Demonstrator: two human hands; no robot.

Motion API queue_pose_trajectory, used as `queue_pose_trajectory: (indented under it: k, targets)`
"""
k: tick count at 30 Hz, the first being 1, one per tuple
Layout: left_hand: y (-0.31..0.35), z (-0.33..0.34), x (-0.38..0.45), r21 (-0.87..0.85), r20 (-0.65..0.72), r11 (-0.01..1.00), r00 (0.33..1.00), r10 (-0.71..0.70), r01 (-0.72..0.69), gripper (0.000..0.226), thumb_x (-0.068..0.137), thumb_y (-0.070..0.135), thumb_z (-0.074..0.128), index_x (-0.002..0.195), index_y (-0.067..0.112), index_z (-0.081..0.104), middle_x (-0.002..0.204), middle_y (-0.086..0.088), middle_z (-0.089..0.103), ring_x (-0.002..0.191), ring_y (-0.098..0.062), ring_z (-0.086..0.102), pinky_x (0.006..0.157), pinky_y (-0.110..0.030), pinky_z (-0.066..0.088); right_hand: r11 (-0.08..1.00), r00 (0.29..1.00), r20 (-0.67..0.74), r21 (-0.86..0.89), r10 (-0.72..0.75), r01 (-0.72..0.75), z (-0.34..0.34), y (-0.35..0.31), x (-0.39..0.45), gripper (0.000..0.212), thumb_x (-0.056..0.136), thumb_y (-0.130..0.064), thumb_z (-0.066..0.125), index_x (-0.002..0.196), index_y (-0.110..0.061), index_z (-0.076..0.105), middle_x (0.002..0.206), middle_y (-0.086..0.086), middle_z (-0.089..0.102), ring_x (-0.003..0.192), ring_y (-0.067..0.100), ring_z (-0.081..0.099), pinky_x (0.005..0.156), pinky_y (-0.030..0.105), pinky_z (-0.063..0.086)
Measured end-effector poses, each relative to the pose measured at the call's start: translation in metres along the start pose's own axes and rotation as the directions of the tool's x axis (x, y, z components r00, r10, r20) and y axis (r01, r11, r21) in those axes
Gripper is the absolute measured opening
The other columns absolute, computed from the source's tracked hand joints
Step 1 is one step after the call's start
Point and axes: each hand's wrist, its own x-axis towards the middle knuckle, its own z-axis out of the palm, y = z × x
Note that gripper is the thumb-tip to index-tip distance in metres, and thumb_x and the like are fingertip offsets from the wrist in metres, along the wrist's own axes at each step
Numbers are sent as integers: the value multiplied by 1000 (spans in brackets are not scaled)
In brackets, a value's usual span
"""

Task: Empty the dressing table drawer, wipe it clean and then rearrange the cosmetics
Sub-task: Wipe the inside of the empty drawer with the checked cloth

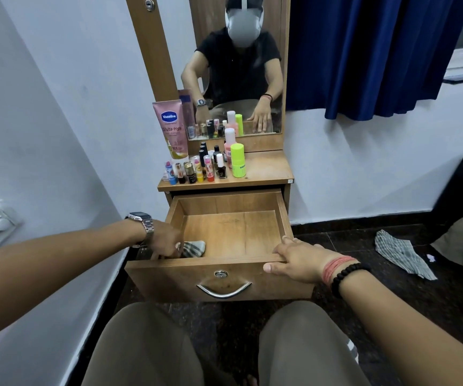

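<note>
My left hand [166, 240] grips a crumpled grey checked cloth [194, 248] down in the near left corner of the pulled-out wooden drawer [286, 215]. My right hand [291, 260] steadies the drawer's front right corner, fingers flat along the rim, thumb on the front panel. Apart from the cloth, the drawer holds nothing, so emptying looks done and wiping seems to be the step in hand. The cosmetics, small lipsticks and bottles [202, 168], stand crowded on the wooden tabletop [266, 168] beside the pink Vaseline tube [170, 126], not yet rearranged.
</note>
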Motion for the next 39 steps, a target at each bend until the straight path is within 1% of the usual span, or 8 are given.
queue_pose_trajectory:
  k: [7, 11, 15, 17, 20, 23, 33, 39]
  targets:
    - [-13, -27, -4, -156, -51, 988, 999, 11, -19, 31, 88, 33, 57, 101, 6, 66, 93, -11, 66, 77, -19, 52, 67, -30, 41, 1000, 1000, 13, -7, 2, -2, -1, -1, 0, 71, 92, -67, 35, 148, -23, 32, 160, 3, 15, 148, 18, 11, 116, 47, 16]
    - [-26, -39, -1, -420, -291, 902, 956, -33, -97, 23, 95, 35, 53, 101, 15, 63, 96, -3, 67, 84, -16, 61, 65, -25, 50, 1000, 1000, 15, -22, 10, -10, -2, -3, 1, 73, 92, -67, 35, 150, -23, 29, 162, 4, 10, 149, 19, 8, 117, 48, 14]
    - [-26, -42, 10, -546, -714, 800, 638, -289, -248, 28, 96, 39, 50, 112, 19, 61, 97, 0, 61, 83, -18, 57, 58, -26, 39, 1000, 1000, 12, -17, 13, -12, 0, -2, 1, 74, 92, -68, 35, 150, -23, 29, 161, 3, 13, 149, 19, 10, 117, 47, 15]
    - [-25, -39, 11, -392, -805, 869, 569, -165, -301, 28, 95, 35, 53, 120, 22, 57, 105, -2, 64, 83, -18, 57, 57, -25, 41, 1000, 1000, 13, -14, 15, -15, 1, -2, 2, 74, 91, -68, 36, 150, -23, 29, 161, 3, 13, 149, 19, 9, 117, 48, 15]
    - [-20, -23, 21, 158, -593, 978, 778, 206, -139, 39, 94, 26, 53, 132, 31, 46, 118, -2, 63, 95, -19, 60, 69, -28, 50, 1000, 1000, 5, -20, 13, -13, 1, -2, 2, 73, 91, -68, 36, 149, -23, 30, 159, 2, 17, 148, 19, 12, 116, 48, 17]
    - [-13, -3, 33, 311, -215, 945, 962, 170, -98, 39, 98, 34, 44, 137, 34, 43, 128, -5, 56, 111, -22, 56, 88, -30, 47, 1000, 1000, -5, -20, 12, -12, 2, -3, 2, 72, 91, -67, 37, 148, -23, 31, 159, 2, 18, 147, 18, 13, 115, 47, 18]
    - [-6, 5, 67, 445, -297, 869, 951, -85, 217, 40, 103, 30, 30, 140, 17, 40, 136, -8, 53, 114, -26, 58, 88, -34, 48, 1000, 1000, 11, -4, 27, -27, 3, -2, 4, 75, 90, -68, 39, 150, -23, 27, 163, 5, 5, 150, 19, 4, 117, 49, 11]
    - [20, 11, 72, 172, -274, 982, 961, -26, 76, 35, 97, 40, 44, 115, 13, 56, 116, -9, 63, 99, -25, 62, 75, -30, 48, 999, 999, 32, -9, 36, -36, 1, -3, 3, 75, 91, -68, 37, 150, -23, 27, 162, 5, 5, 150, 20, 3, 117, 50, 13]
